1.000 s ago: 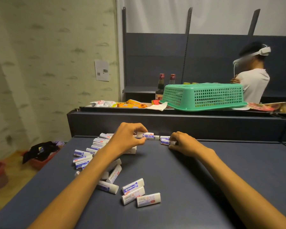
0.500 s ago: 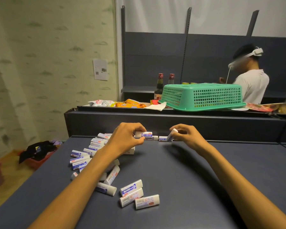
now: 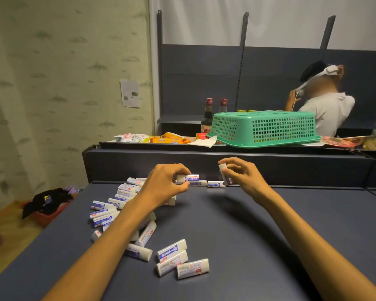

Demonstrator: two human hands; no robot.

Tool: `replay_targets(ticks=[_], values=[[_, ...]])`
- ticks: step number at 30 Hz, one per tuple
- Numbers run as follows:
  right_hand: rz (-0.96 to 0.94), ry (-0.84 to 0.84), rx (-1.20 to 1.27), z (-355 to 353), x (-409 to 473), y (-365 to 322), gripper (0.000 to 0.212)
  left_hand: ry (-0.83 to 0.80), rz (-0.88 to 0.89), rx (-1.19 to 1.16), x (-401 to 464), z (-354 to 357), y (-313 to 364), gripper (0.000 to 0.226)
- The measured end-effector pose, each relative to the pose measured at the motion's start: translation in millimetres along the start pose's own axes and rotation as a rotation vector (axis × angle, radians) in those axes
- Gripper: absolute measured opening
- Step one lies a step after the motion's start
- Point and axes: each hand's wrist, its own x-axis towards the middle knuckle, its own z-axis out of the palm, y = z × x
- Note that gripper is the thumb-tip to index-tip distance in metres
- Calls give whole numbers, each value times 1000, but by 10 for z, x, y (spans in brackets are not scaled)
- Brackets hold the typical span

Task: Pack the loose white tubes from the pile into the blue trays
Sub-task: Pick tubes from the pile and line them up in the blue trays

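Observation:
Several loose white tubes (image 3: 126,198) with blue and red labels lie scattered across the left of the dark table (image 3: 237,235); three more (image 3: 178,260) lie near the front. My left hand (image 3: 165,183) pinches a white tube (image 3: 188,178) held level just above the table's far edge. My right hand (image 3: 241,174) holds another white tube (image 3: 224,172) tilted upright, lifted off the surface. Two tubes (image 3: 215,184) rest end to end against the back edge between my hands. No blue tray is in view.
A raised dark ledge (image 3: 226,164) runs behind the table. Beyond it stand a green mesh basket (image 3: 263,129) turned upside down, snack packets (image 3: 159,139) and two dark bottles (image 3: 207,114). A person (image 3: 326,105) stands at the far right. A red basin with dark cloth (image 3: 48,205) sits on the floor at left.
My right hand has picked a tube up from the back edge and raised it, tilting it upright. My left hand keeps its tube in nearly the same place.

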Motion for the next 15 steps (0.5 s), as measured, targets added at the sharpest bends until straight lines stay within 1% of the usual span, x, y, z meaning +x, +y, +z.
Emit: replay_targets(ticks=[2, 3, 6, 9, 15], values=[[-4, -23, 24, 13, -17, -47, 24, 5, 5, -8, -1, -8, 13, 22], [-5, -25, 23, 21, -18, -65, 24, 8, 11, -9, -1, -15, 15, 22], [-3, -23, -37, 32, -18, -107, 10, 12, 27, -8, 2, -56, 20, 22], [8, -23, -68, 46, -43, -149, 6, 27, 38, -11, 11, -100, 34, 24], [37, -28, -150, 69, -153, -228, 27, 22, 69, -36, -2, -157, 38, 23]])
